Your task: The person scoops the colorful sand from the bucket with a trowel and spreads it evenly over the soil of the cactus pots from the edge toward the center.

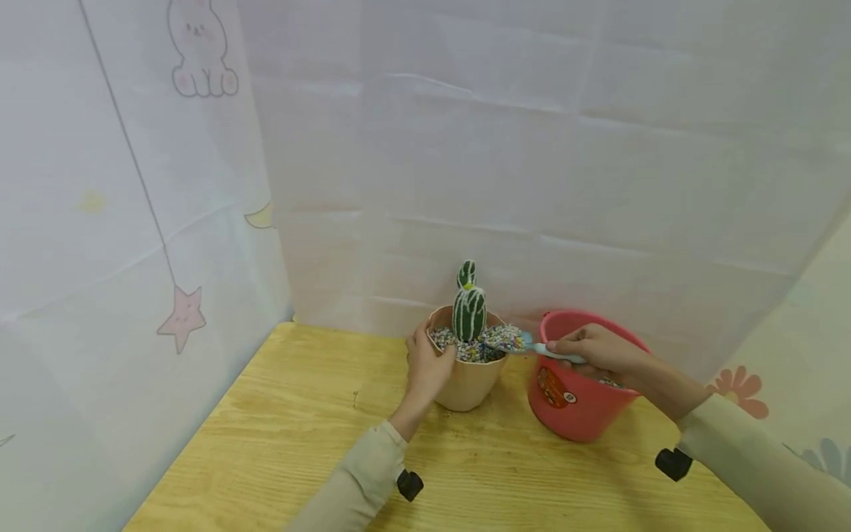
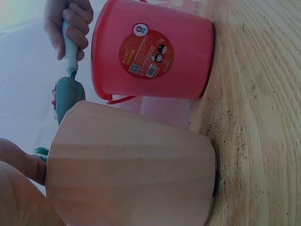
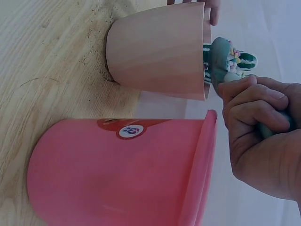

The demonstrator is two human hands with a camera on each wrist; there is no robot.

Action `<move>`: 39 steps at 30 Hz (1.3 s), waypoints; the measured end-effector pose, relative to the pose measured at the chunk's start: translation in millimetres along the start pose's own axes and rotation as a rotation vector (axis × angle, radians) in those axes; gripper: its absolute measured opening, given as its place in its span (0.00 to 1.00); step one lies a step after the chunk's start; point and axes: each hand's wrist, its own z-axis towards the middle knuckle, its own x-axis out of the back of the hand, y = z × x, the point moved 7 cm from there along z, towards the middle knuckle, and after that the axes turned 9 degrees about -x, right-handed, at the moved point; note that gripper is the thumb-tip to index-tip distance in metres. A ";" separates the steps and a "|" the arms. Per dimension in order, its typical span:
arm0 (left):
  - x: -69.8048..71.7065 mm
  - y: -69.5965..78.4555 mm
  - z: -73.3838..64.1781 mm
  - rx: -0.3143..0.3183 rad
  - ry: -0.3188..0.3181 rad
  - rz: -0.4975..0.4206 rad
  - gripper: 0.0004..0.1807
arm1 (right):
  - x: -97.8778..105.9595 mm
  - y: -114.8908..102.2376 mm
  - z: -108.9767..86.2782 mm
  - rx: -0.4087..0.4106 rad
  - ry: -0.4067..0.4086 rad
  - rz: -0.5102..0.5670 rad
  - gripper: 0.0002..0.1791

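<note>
A light pinkish-beige flowerpot point(image 1: 468, 386) stands on the table, holding a green knitted-looking cactus point(image 1: 469, 316) with white stripes amid multicoloured pebbles point(image 1: 444, 338). My left hand point(image 1: 425, 368) grips the pot's left rim, thumb over the edge. In my right hand point(image 1: 601, 353) is a blue-green trowel point(image 2: 70, 96), held by its pale handle. Its blade, heaped with small coloured pebbles point(image 1: 505, 338), reaches over the pot's right rim beside the cactus. In the right wrist view, the fingers curl round the handle point(image 3: 273, 126), and the blade overlaps the cactus.
A pink bucket point(image 1: 577, 414) with a round red label point(image 2: 146, 51) stands right of the pot, under my right hand; some pebbles show inside. Dark crumbs point(image 2: 230, 134) lie on the wooden table point(image 1: 279, 436) near the pot's base. Printed white cloth point(image 1: 425, 162) hangs behind.
</note>
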 end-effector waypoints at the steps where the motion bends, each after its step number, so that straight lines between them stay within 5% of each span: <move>1: -0.9 0.2 0.0 -0.003 -0.001 -0.004 0.38 | -0.5 -1.1 0.5 -0.007 -0.001 0.004 0.28; 14: -9.3 -1.3 11.3 -0.061 -0.060 -0.063 0.31 | 10.8 0.8 -0.7 -0.095 0.019 0.051 0.23; 28: 20.6 -20.6 26.9 -0.068 0.013 -0.146 0.21 | 6.8 0.6 -10.5 -0.102 -0.015 0.024 0.24; 36: 35.0 -27.9 27.8 -0.053 -0.050 -0.162 0.20 | -2.4 -7.8 -16.3 -0.089 -0.045 -0.094 0.24; 39: 34.1 -25.8 24.8 -0.022 -0.017 -0.157 0.20 | 14.4 -7.4 -2.1 -0.051 -0.143 -0.126 0.22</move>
